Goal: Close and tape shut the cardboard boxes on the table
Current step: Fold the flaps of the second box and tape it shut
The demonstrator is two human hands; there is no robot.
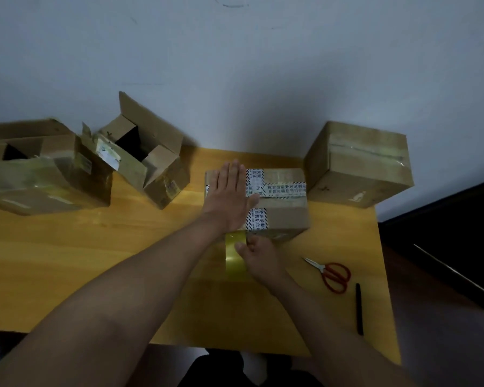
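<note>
The left hand (229,196) presses flat on the closed box (280,216); just below it, the right hand (259,258) pinches the yellow tape (234,255).

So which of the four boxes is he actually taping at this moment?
The middle box with the black-and-white printed tape: the left hand presses flat on its top while the right hand holds the yellow tape at its near edge. Nobody is touching the other three.

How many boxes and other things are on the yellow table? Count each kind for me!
Cardboard boxes: 4 (open box far left, open box beside it, box under the left hand, taped box at right)
Scissors: 1
Black pen: 1
Yellow tape: 1
Total: 7
</note>
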